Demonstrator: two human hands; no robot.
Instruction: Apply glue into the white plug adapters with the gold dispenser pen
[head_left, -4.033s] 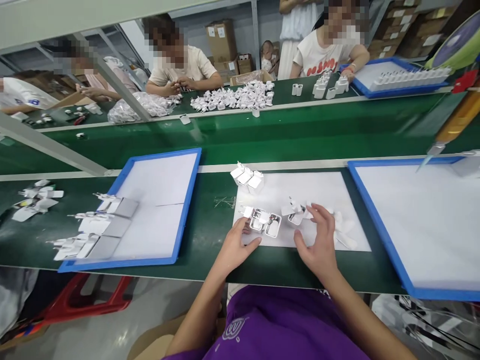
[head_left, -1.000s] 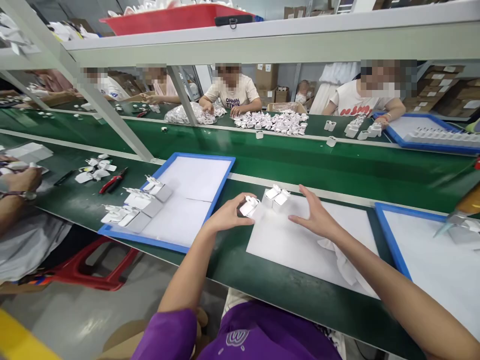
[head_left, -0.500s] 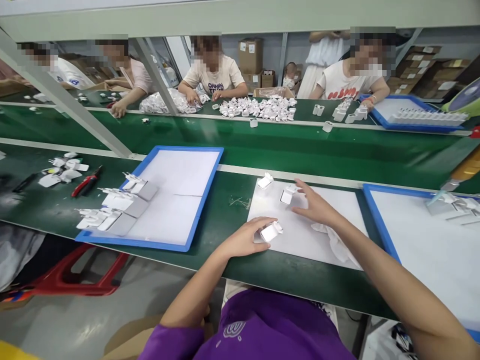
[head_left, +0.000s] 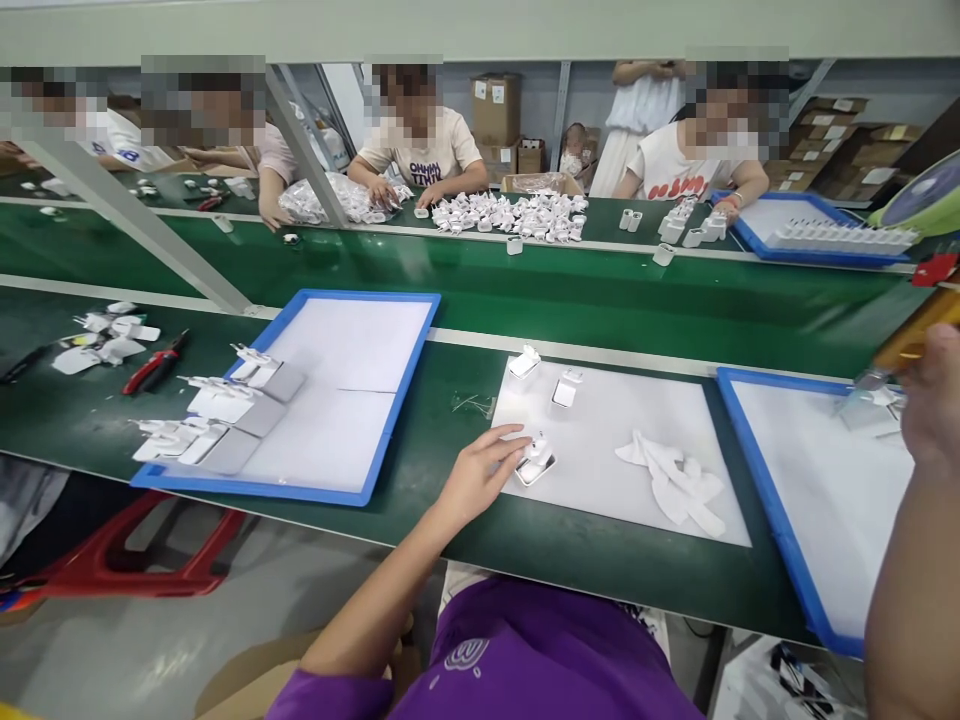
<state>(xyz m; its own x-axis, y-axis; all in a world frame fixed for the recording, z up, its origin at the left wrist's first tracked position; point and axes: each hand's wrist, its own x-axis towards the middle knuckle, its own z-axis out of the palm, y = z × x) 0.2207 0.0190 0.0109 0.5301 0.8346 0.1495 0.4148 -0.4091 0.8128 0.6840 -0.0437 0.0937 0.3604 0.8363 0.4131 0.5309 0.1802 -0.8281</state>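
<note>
My left hand (head_left: 480, 475) pinches the white plug part (head_left: 537, 450) of a small charger, which sits at an angle over its open white case (head_left: 534, 472) near the front of a white work mat (head_left: 592, 470). Two more white chargers, one at the mat's back left corner (head_left: 524, 362) and one beside it (head_left: 566, 388), stand apart from my fingers. Far to the right, my right hand (head_left: 930, 400) is closed round an orange-yellow tool (head_left: 919, 325) with a clear or metal tip. Part of that hand is cut off by the frame's edge.
A crumpled white cloth (head_left: 675, 485) lies on the mat's right. Blue-rimmed trays stand left (head_left: 382, 440) and right (head_left: 757, 480), both holding chargers. Red-handled pliers (head_left: 156, 365) lie beside loose white parts. Across the green conveyor (head_left: 600, 285), several co-workers sit at parts.
My right hand has left the middle charger and moved far right to the orange tool. My left fingers have shifted from around the front charger onto its plug part, and its case now shows open.
</note>
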